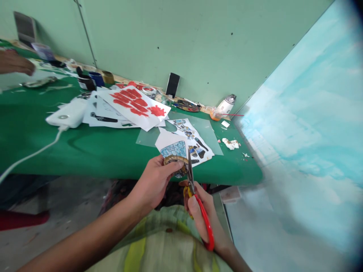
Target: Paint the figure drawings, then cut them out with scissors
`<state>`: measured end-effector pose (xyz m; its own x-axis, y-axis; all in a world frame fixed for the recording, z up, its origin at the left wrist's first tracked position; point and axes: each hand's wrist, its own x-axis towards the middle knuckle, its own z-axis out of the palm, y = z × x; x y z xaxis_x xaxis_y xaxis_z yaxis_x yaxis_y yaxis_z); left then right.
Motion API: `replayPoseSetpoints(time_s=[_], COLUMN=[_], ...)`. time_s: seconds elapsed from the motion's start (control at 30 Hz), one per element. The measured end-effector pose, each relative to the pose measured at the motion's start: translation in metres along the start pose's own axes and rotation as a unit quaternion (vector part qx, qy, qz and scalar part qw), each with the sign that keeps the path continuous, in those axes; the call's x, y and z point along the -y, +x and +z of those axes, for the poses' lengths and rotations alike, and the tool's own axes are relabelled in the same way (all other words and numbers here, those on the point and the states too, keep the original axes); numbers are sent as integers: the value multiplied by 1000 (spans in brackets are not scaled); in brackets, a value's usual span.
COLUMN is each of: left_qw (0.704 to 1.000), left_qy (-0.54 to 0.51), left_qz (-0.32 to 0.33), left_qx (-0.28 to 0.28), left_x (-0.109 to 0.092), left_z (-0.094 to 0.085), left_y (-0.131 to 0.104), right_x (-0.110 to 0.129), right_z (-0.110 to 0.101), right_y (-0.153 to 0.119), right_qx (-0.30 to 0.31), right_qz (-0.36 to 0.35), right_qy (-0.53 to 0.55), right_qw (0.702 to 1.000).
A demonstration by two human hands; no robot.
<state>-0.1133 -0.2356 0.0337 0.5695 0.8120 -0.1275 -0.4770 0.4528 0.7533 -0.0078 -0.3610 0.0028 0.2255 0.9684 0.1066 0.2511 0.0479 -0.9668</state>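
Between thumb and fingers, my left hand (154, 181) pinches a piece of white paper (173, 145) painted with a blue pattern and a brown-gold band. My right hand (202, 209) is wrapped round the handles of a pair of scissors (208, 230), red and yellow, whose blades point up along the right edge of the painted piece. Just beyond lies a white sheet (185, 130) with small painted shapes in blue, black and gold, on top of a translucent sheet (214, 139).
On the green table (93, 151) are papers with red paint (134, 104), a white device (68, 113) with a cable, paint jars (96, 78) and a white crumpled lump (231, 143). A phone (172, 85) leans on the wall. Another person's hand (17, 62) is at the far left.
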Motion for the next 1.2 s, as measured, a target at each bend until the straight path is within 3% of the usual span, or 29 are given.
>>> replayPoseSetpoints(time_s=[0.67,1.2], left_qw=[998,998], left_qy=[-53,-45], left_qz=[-13,-11], left_qx=[-44,-38], left_x=[12,12], left_z=[8,11], left_y=[-9,-14], right_x=[-11,4], right_z=[2,-1], right_y=[0,0], right_qx=[-15,-28], right_qz=[11,-5], right_qy=[17,-21], right_qw=[1000,999])
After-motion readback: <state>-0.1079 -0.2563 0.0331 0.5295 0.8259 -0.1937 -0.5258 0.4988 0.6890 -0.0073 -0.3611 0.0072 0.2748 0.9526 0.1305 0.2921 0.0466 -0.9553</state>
